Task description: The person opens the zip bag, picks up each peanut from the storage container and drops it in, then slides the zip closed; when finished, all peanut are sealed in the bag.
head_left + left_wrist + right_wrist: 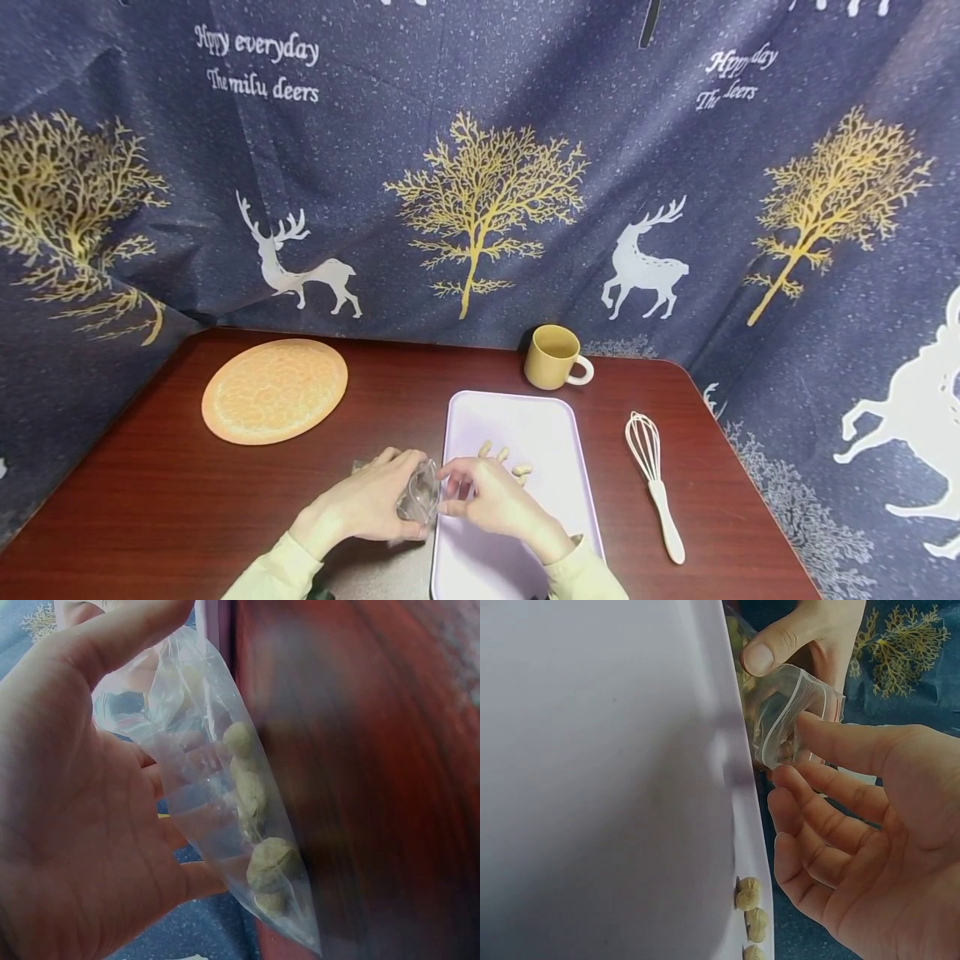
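My left hand (367, 504) grips a clear zip bag (422, 492), its thumb on the near side and fingers behind. Unshelled peanuts (251, 791) lie inside the bag, seen through the plastic in the left wrist view. The bag's mouth faces right, beside the left rim of a pale lilac tray (517, 408). My right hand (498, 500) is at that mouth, thumb and fingertips apart with the bag's edge (784, 716) between them. Several loose peanuts (522, 471) lie on the tray beyond the right hand.
A yellow mug (551, 358) with a white handle stands behind the tray. To the right lies a white whisk (656, 487). At the back left is a round orange-patterned mat (276, 392). A dark patterned curtain (360, 167) hangs behind the reddish-brown table (172, 492).
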Action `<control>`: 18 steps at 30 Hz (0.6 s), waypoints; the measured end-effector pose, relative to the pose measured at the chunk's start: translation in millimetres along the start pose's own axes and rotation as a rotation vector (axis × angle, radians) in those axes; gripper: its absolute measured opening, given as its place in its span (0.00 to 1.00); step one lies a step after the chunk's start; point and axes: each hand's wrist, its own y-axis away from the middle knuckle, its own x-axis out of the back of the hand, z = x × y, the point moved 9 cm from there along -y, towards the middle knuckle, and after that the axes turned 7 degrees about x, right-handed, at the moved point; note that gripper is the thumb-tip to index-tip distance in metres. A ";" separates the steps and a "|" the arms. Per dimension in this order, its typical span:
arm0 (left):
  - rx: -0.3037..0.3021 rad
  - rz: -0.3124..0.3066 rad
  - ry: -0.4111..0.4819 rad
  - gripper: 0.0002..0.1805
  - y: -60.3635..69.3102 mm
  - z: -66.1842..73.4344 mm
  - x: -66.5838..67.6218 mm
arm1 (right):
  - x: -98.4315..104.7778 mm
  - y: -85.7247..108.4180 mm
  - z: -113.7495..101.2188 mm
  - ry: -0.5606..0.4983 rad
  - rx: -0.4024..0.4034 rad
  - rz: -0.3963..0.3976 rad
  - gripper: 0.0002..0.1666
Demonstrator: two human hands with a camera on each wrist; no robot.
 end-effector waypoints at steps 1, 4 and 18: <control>0.002 -0.002 0.001 0.43 -0.3 -0.3 -0.3 | 0.1 0.1 -0.6 -0.001 0.001 -0.001 0.18; 0.002 -0.004 -0.005 0.43 -0.8 -0.7 -0.9 | 0.6 0.1 -1.7 -0.011 0.000 -0.003 0.17; 0.015 -0.001 -0.002 0.43 -0.1 -1.0 -0.1 | 36.2 10.1 10.3 -0.107 0.062 0.049 0.15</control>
